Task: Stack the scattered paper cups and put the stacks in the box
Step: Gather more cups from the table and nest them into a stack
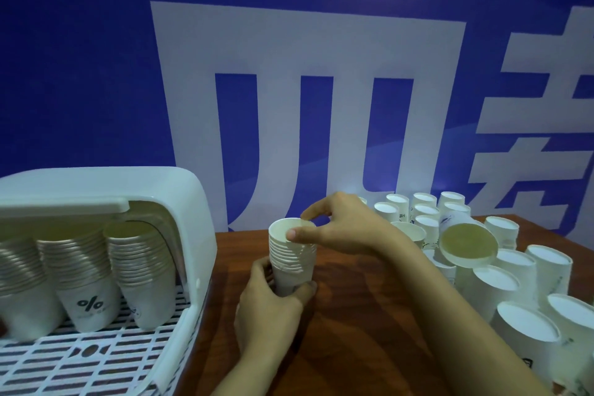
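From the head view, your left hand (pixel 273 302) grips the foot of an upright stack (pixel 292 254) of paper cups standing on the brown table (pixel 353 315), fingers curled round its base. Your right hand (pixel 337 225) reaches in from the right and pinches the rim of the top cup, thumb on the near edge and forefinger over the far edge. To the left sits the white box (pixel 180 190), its front open, with three leaning stacks (pixel 86 267) standing on its slotted floor; the middle one bears a percent mark. To the right, loose cups (pixel 495 283) crowd the table, most of them upside down, one tipped on its side showing a yellowish inside. A blue wall (pixel 96 58) with large white characters stands behind.
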`<state>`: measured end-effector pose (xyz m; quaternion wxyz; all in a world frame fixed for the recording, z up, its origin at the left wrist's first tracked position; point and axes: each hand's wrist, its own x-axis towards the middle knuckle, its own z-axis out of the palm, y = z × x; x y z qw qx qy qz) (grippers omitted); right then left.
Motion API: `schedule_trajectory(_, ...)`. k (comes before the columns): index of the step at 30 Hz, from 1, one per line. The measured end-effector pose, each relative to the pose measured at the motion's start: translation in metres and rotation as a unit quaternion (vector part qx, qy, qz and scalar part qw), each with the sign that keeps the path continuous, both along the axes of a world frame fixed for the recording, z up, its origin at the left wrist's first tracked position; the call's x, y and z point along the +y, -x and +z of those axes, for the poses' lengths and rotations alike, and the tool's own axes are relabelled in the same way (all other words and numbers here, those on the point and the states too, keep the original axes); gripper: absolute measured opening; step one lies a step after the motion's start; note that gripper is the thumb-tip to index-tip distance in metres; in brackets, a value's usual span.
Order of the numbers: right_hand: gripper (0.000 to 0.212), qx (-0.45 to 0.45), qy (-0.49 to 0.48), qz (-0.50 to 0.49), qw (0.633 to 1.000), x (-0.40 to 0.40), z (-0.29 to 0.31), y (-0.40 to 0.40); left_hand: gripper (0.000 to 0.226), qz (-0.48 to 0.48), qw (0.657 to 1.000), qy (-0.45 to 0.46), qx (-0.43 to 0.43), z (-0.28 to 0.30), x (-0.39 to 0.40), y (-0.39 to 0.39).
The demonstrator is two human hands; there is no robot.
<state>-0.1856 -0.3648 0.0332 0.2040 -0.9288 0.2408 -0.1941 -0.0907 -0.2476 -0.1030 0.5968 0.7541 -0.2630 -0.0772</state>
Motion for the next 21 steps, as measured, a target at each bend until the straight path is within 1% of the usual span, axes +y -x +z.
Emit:
schedule_trajectory(5, 0.06, 0.014, 0.012, -0.025, 1.0, 0.002, -0.003, -0.005, 0.064, -0.001, 1.0, -0.002, -0.012, -0.001, 0.0, -0.001)
schedule_trajectory(10, 0.055, 0.005, -0.015, -0.037, 0.999, 0.004, -0.008, -0.009, 0.056, 0.008, 1.0, 0.005, -0.013, -0.003, 0.0, -0.002)
schedule_trajectory(13, 0.06, 0.007, -0.012, -0.044, 0.999, 0.009, -0.01, -0.009, 0.055, 0.006, 1.0, 0.004, -0.015, -0.002, 0.0, -0.001)
schedule_trajectory(15, 0.061, -0.018, -0.045, -0.051, 0.998, 0.013, -0.016, -0.007, 0.057, 0.003, 1.0, 0.006, -0.02, -0.001, 0.001, -0.001)
schedule_trajectory(17, 0.054, -0.043, -0.063, -0.064, 0.995, 0.023, -0.023, -0.001, 0.059, -0.006, 1.0, 0.006, -0.024, 0.0, 0.002, 0.001)
schedule_trajectory(18, 0.054, -0.05, -0.049, -0.07, 0.995, 0.027, -0.026, 0.003, 0.059, -0.016, 1.0, 0.005, -0.024, 0.001, 0.003, 0.002)
schedule_trajectory(21, 0.063, -0.082, -0.017, -0.087, 0.993, 0.043, -0.019, 0.033, 0.059, -0.062, 0.998, 0.013, -0.03, 0.003, 0.004, 0.006)
